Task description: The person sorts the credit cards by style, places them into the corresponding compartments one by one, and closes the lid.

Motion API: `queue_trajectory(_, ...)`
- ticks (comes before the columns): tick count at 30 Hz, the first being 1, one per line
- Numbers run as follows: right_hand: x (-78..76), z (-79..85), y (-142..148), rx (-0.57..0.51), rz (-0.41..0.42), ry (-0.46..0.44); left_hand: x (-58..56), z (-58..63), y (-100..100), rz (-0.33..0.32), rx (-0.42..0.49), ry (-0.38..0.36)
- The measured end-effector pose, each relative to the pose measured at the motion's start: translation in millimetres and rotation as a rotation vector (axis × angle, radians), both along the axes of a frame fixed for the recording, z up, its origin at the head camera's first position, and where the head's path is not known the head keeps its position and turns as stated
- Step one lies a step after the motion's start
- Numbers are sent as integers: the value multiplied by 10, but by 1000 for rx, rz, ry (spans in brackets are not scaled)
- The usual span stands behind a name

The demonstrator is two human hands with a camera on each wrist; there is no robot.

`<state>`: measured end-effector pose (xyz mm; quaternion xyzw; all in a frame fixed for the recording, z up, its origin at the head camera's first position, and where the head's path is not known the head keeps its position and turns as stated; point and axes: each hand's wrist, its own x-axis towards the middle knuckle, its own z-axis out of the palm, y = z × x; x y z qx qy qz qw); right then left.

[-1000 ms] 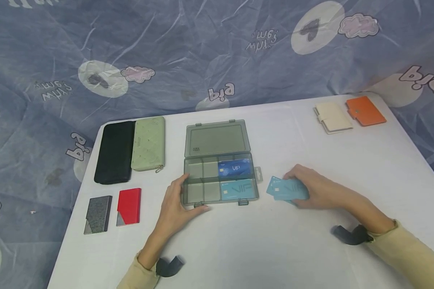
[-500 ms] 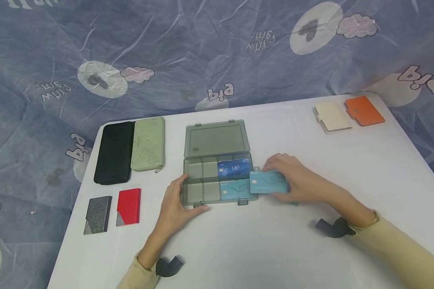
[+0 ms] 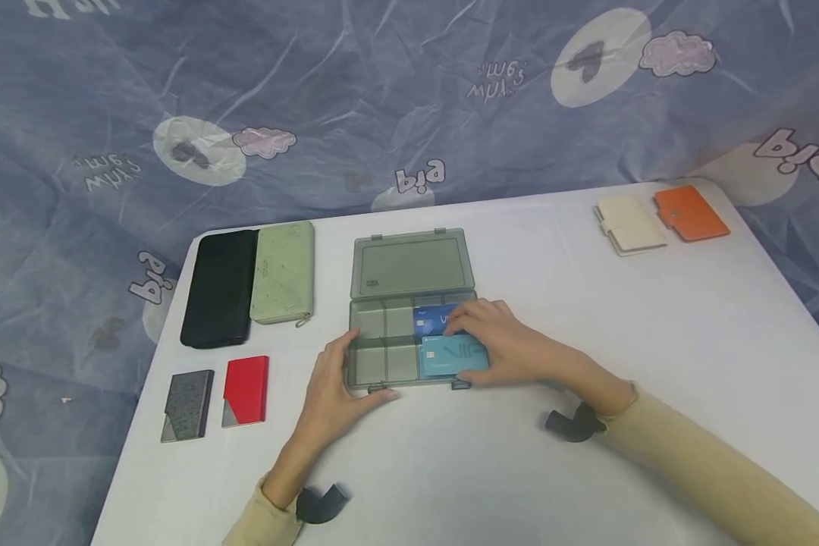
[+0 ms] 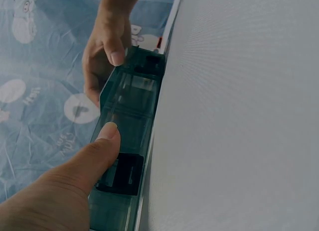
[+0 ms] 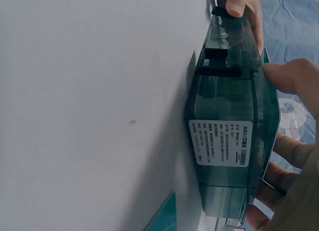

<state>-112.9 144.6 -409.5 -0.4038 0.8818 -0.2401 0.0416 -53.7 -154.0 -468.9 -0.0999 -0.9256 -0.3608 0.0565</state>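
A translucent grey-green plastic box (image 3: 401,362) lies with its lid back, divided into compartments. My left hand (image 3: 331,398) holds its left end, thumb along the front wall near a latch (image 4: 122,173). Above the front right compartment, my right hand (image 3: 508,345) pinches a light blue VIP card (image 3: 450,355) between thumb and fingers. Behind it a dark blue VIP card (image 3: 428,318) lies in the back right compartment, partly covered by my right fingers. In the right wrist view, the corner of another light blue card (image 5: 167,216) shows on the table.
At the left lie a black wallet (image 3: 218,288), a green zip wallet (image 3: 283,273), a grey card case (image 3: 187,406) and a red card case (image 3: 246,390). A cream card holder (image 3: 631,224) and an orange one (image 3: 692,214) lie at the far right of the white table (image 3: 450,462).
My right hand has carried a light blue card leftward from the table beside the box to over the front right compartment. My left hand has stayed on the box.
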Motion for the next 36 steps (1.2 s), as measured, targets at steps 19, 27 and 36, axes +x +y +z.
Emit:
queue_trajectory(19, 63, -60, 194, -47, -54, 96, -13, 0, -2, 7, -8, -2)
queue_trajectory(27, 185, -100, 739, 96, -453, -68, -12, 5, -3, 2, -12, 14)
queue_trajectory(36, 319, -236, 993, 246, -474, -60, -7, 3, -1, -7, 5, -7)
